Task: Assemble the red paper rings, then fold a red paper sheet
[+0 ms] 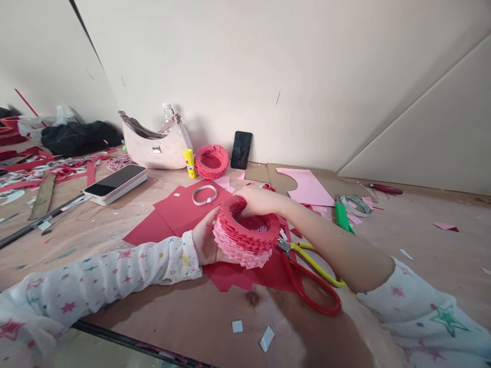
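Note:
A stacked ring of layered pink and red cut paper (245, 236) sits on the red paper sheets (180, 209), its notched layers forming a thick drum. My left hand (207, 240) grips it from the left side. My right hand (257, 200) clasps its top rim from above, fingers reaching over the edge into the hollow. Just below my right forearm lie scissors with red and yellow handles (307, 276). A thin white band loop (204, 194) rests on the red sheets beyond my hands.
Behind stand a smaller red paper ring (211, 161), a yellow glue stick (190, 163), a black phone (241, 150) and a pale pink handbag (155, 148). A white power bank (115, 183) lies left, among red paper strips (38, 171). Rightward are pink card (307, 186) and a tape roll (356, 205).

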Demonstrator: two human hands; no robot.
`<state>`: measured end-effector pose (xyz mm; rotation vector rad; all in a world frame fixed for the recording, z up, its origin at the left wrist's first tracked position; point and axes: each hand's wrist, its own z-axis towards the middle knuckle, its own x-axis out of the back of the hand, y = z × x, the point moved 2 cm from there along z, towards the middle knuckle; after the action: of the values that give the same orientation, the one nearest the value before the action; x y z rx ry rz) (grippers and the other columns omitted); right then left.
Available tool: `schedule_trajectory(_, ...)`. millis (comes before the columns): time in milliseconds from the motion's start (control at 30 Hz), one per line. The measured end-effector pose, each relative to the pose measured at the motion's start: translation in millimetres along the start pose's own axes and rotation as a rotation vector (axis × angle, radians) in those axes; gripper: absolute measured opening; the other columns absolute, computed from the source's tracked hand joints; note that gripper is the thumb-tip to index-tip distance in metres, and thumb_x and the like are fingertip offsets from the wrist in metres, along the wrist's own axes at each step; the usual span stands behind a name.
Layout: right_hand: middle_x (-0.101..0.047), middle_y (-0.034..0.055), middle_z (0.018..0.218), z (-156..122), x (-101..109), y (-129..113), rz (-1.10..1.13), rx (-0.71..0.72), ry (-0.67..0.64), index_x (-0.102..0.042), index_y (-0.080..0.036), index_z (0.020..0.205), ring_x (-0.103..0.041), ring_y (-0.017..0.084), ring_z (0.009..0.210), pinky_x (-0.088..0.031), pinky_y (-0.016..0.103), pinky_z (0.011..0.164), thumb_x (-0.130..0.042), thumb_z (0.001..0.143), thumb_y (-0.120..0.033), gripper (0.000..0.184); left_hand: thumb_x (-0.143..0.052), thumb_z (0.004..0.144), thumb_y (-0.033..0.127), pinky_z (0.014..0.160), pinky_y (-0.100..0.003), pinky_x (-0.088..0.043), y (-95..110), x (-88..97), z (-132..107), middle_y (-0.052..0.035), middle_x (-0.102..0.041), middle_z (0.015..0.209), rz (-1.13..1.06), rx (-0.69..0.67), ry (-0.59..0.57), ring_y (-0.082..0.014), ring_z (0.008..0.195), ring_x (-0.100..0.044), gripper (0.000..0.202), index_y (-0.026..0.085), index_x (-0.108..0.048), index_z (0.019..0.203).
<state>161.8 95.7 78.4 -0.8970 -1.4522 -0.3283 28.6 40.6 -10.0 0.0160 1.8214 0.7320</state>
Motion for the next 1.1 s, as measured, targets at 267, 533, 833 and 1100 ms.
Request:
schedule_trajectory(267,-0.054,-0.0006,0.061,4,-6,5,0.018,-0.018,0.002,-0.047,-0.017,0.057,-0.046,0.012,0.055,-0.030,0.024,0.048,-0.052,0.061,-0.017,0.006,-0.038,0.079,0.064,0.090,-0.044,-0.038,1,1.7,3,-0.0149,-0.061,0.109,-0.039,-0.009,0.015,-0.0297,0.102,-0.057,0.073,0.009,-0.043,0.126)
schedule_trajectory(533,-0.060,0.0007,0.072,4,3,21,0.081,-0.085,0.114,-0.052,-0.018,0.064,-0.054,0.015,0.064,-0.035,0.023,0.052,-0.056,0.059,-0.017,0.006,-0.035,0.079,0.067,0.088,-0.047,-0.039,5,3.7,2,-0.0140,-0.058,0.116,-0.037,-0.087,-0.016,-0.0304,0.106,-0.054,0.071,0.015,-0.038,0.127)
schedule_trajectory(833,-0.061,0.0002,0.064,-19,23,76,0.360,-0.432,0.149,-0.061,-0.017,0.066,-0.057,0.015,0.060,-0.040,0.022,0.050,-0.058,0.063,-0.021,0.006,-0.043,0.079,0.058,0.088,-0.041,-0.042,35,-3.8,1,-0.0110,-0.037,0.137,0.710,-0.211,0.220,-0.0274,0.114,-0.048,0.059,0.024,-0.036,0.127)
schedule_trajectory(1100,-0.066,0.0049,0.074,-37,37,162,0.593,-0.734,0.364,-0.065,-0.016,0.084,-0.060,0.017,0.062,-0.047,0.024,0.052,-0.061,0.062,-0.012,0.023,-0.056,0.075,0.022,0.102,-0.045,-0.026,147,21.1,18,-0.0146,-0.039,0.134,2.533,-0.459,0.599,-0.0300,0.125,-0.031,0.054,0.013,-0.043,0.127)
